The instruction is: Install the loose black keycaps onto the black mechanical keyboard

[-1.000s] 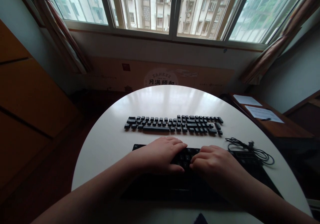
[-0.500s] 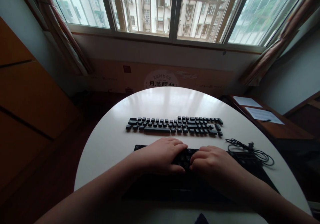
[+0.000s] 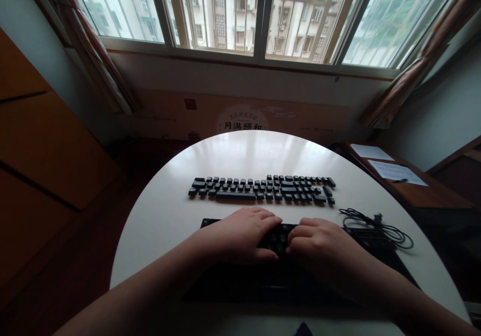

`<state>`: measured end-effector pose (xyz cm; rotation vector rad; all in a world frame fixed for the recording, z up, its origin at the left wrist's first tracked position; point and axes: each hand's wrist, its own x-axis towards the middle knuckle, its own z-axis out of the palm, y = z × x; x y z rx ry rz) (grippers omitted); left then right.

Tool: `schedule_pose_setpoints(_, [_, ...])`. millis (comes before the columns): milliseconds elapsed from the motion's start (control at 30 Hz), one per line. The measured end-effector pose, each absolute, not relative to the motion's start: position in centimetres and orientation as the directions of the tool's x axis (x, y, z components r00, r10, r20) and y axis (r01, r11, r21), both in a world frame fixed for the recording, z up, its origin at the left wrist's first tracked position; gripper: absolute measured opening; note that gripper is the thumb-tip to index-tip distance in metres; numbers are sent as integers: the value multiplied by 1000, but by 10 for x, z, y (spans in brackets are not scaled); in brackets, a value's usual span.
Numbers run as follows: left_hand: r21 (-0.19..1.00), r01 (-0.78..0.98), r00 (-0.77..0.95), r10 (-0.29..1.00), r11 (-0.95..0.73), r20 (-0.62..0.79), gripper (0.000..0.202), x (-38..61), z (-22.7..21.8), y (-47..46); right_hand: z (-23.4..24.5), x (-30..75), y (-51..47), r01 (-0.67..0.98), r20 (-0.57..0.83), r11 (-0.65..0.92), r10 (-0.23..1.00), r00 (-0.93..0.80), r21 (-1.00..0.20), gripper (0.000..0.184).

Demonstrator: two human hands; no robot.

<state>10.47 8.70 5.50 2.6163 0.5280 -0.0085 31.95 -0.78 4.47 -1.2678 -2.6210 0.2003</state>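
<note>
A black keyboard [image 3: 268,292] lies on the round white table [image 3: 158,216], with part of its keys removed or hidden under my hands. My left hand [image 3: 244,233] rests on its upper middle, fingers stretched out to the right and thumb apart. Close beside it, my right hand [image 3: 319,241] is closed, its fingers curled down at the keys; whatever they pinch is hidden. Between the two hands a few black keys [image 3: 278,238] show. Beyond the keyboard, loose black keycaps [image 3: 287,189] stand in rows, a long spacebar keycap [image 3: 236,196] among them.
A coiled black cable [image 3: 379,226] lies over the keyboard's right end. A small dark object [image 3: 302,329] shows at the bottom edge. To the right, a brown side table [image 3: 424,198] bears papers [image 3: 396,172] and a pen. A barred window is behind, an orange cabinet [image 3: 48,176] at left.
Both hands stay in nearly the same place on the keyboard. My right hand's fingers have shifted very slightly; the keycaps in rows have not moved.
</note>
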Motion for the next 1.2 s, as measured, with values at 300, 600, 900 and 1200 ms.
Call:
schedule_pose_setpoints(300, [452,363,927,365,-815,-86,71,104,52,87,52,319,-10,784,80,557,826,-559,-273,23])
schedule_pose_setpoints(600, [438,386,919,380,-812,-107,73,104,52,87,62,336,-17,777,-74,404,865,-496,-483,22])
schedule_pose_setpoints(900, [428,383,919,385,-818,-86,70,104,51,88,64,333,-18,791,-107,372,873,-476,-485,22])
schedule_pose_setpoints(1200, [417,391,916,390,-821,-91,72,104,50,89,77,332,-17,818,-228,347,844,-486,-459,25])
